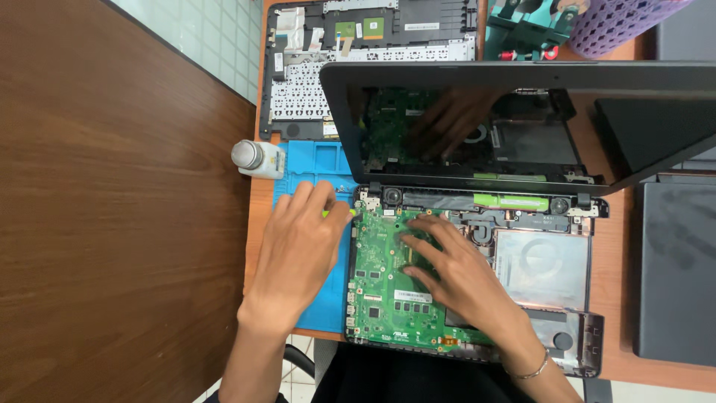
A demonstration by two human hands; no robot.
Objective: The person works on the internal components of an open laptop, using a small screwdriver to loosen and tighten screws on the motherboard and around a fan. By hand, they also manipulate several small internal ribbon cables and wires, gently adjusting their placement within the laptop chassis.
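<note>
Fingers of the left hand point(298, 246) pinch a small yellow-green tool point(326, 214), most of it hidden under the fingertips, right at the upper left corner of the green motherboard point(384, 287); the hand lies across a blue work mat point(317, 160) beside the opened laptop base point(582, 347). The right hand point(462, 272) holds nothing: its fingers are spread and pressed flat on the upper middle of the motherboard, with a thin bracelet point(531, 370) on the wrist. To the right of the board a silver drive bay point(543, 261) sits in the base, and along the hinge edge run a green strip point(511, 201) and two round speakers. The dark laptop screen point(522, 119) stands tilted up from the hinge and mirrors the board and a hand. Behind it lies a removed keyboard panel point(335, 60), underside up. A small white bottle with a grey cap point(255, 157) lies on its side at the mat's upper left corner, by the brown tabletop point(112, 224).
</note>
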